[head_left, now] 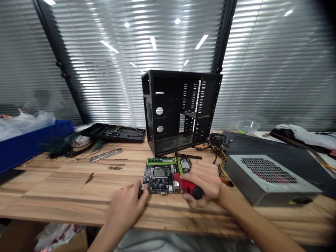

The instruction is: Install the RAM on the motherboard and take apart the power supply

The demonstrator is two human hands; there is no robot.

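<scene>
A motherboard (161, 185) lies flat on the wooden table, with a green RAM stick (161, 161) along its far side and a metal CPU socket (160, 173) near its middle. My left hand (128, 201) grips the board's near left corner between thumb and fingers. In my right hand (204, 182) is a screwdriver (187, 184) with a red and black handle, my fingers wrapped round it. Its shaft slants left, and the tip is beside the right edge of the CPU socket; whether it touches is too small to tell.
Behind the board stands an open black computer case (168, 105). A grey power supply (270, 178) sits to the right, with cables and a fan (217, 139) beyond. At left are a black panel (118, 134), a metal strip (106, 155) and a blue bin (31, 141).
</scene>
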